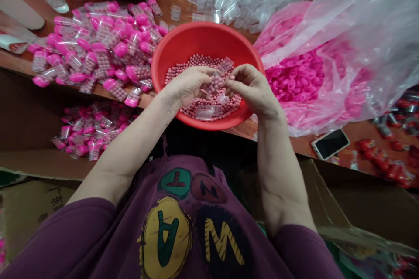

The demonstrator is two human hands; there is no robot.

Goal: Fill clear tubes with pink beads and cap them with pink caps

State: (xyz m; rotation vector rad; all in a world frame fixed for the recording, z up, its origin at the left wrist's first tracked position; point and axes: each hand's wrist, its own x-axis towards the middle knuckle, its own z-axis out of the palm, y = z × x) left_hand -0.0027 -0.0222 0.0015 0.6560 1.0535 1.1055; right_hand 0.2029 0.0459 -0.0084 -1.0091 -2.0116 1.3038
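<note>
Basin, tube, beads

Red basin beneath my hands. Left hand: fingers clamped on the clear tube, above the basin's beads. Right hand: thumb and fingers curled beside it; whether I pinch a bead, I cannot tell.

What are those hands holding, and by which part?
The left hand holds a clear container of beads by its left side; what the right hand pinches is unclear.

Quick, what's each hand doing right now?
Left hand: closed, holding a clear tube with beads.
Right hand: beside the tube; can't tell if it's pinching a bead.
</note>
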